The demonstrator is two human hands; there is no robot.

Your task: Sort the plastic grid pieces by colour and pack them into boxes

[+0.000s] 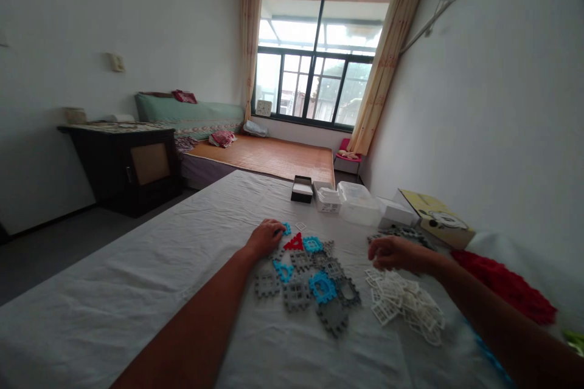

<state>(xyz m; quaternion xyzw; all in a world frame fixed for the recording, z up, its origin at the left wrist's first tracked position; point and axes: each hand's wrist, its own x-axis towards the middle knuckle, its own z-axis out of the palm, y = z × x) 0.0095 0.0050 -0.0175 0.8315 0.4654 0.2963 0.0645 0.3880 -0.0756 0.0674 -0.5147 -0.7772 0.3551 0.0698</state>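
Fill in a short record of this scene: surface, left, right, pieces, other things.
Surface: white cloth covering the work surface
Left: left hand, fingertips at a small blue piece on the pile's far edge; grip unclear
Right: right hand, curled above the white lattice pieces; unclear whether it holds one
Pieces: grey pieces, some blue ones and a red triangle between the hands
Other things: clear boxes, black box, printed carton farther back

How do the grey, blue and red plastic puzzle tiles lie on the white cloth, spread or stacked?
Spread. The tiles lie flat, side by side on the white cloth, a few overlapping, beside the left hand.
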